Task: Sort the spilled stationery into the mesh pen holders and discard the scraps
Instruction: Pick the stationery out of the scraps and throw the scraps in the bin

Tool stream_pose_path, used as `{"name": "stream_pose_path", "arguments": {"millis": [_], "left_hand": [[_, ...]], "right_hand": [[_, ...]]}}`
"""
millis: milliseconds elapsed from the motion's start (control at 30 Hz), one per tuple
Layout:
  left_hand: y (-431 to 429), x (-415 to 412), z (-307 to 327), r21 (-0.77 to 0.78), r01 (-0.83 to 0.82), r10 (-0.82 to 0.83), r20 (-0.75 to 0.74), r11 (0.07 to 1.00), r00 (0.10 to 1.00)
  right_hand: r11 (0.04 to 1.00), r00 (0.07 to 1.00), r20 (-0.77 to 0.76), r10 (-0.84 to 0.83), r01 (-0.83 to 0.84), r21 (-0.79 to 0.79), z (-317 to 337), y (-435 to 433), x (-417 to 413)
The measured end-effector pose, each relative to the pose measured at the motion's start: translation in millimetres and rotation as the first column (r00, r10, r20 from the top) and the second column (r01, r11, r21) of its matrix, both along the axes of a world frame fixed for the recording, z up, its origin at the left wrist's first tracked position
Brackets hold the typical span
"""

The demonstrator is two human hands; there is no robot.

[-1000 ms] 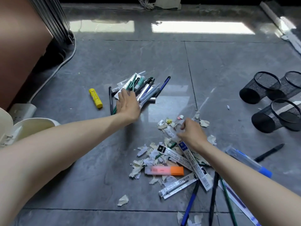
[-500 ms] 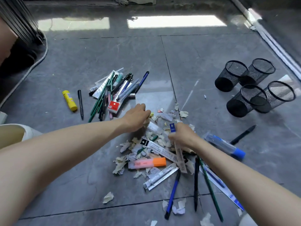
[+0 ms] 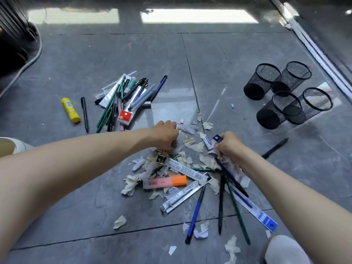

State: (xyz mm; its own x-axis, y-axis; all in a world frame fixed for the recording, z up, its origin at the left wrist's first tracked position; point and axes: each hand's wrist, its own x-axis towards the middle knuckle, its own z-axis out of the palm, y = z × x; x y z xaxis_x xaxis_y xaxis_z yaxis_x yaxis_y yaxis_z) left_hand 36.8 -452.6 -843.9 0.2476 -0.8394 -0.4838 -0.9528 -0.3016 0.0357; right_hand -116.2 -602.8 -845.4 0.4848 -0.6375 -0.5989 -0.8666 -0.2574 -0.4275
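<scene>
A heap of torn paper scraps (image 3: 190, 161), pens and refill packets lies on the grey floor. My left hand (image 3: 165, 135) sits knuckles-up at the heap's far edge, fingers curled down into the scraps. My right hand (image 3: 230, 146) grips a blue-headed refill packet (image 3: 217, 139) together with a few pens that fan out below it. An orange highlighter (image 3: 164, 182) and a long white packet (image 3: 182, 168) lie in the heap. Several black mesh holders (image 3: 278, 109) lie tipped on the right. A gathered bundle of pens (image 3: 125, 100) lies at the far left.
A yellow glue stick (image 3: 70, 110) and a black pen (image 3: 84, 114) lie left of the bundle. Another black pen (image 3: 275, 148) lies below the holders. A white bin (image 3: 17, 146) shows at the left edge, a cable (image 3: 36, 54) behind it, and a metal door track (image 3: 314, 52) far right.
My left hand left the pen bundle and came back to the scrap heap, curling into it. My right hand closed round the blue-headed packet and pens.
</scene>
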Motion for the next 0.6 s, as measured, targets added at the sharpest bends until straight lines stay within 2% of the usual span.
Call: {"name": "stream_pose_path", "arguments": {"millis": [100,167,233,300,367,467,600], "left_hand": [[-2.4,2.6,3.3,0.011,-0.041,0.041,-0.047,0.999,0.998],[-2.6,7.0,9.0,0.014,-0.142,0.143,-0.162,0.99,0.976],[-2.6,8.8,17.2,-0.041,-0.239,0.22,-0.265,0.97,0.939],[-2.0,7.9,23.3,-0.135,-0.35,0.283,-0.363,0.927,0.888],[-2.0,4.4,25.1,-0.18,-0.499,0.355,-0.507,0.848,0.786],[-3.7,-4.7,24.0,-0.068,-0.691,0.427,-0.741,0.72,0.518],[-8.6,-16.0,23.9,0.003,-0.783,0.466,-0.805,0.622,0.368]], "right_hand": [[0.998,0.99,-0.131,0.056,-0.058,-0.013,10.9,-3.2,-4.2],[0.996,0.981,-0.185,0.055,-0.067,-0.061,15.6,-4.4,-7.9],[0.992,0.99,-0.138,0.024,-0.041,-0.119,17.7,-6.2,-11.7],[0.979,1.0,-0.019,0.006,-0.009,-0.203,17.3,-9.3,-13.4],[0.969,0.995,0.082,0.058,-0.036,-0.245,17.8,-6.6,-10.3],[0.976,0.986,0.14,0.094,-0.064,-0.207,10.6,5.4,-0.7],[0.965,0.994,0.087,0.072,-0.047,-0.258,-1.5,21.2,7.3]]}}
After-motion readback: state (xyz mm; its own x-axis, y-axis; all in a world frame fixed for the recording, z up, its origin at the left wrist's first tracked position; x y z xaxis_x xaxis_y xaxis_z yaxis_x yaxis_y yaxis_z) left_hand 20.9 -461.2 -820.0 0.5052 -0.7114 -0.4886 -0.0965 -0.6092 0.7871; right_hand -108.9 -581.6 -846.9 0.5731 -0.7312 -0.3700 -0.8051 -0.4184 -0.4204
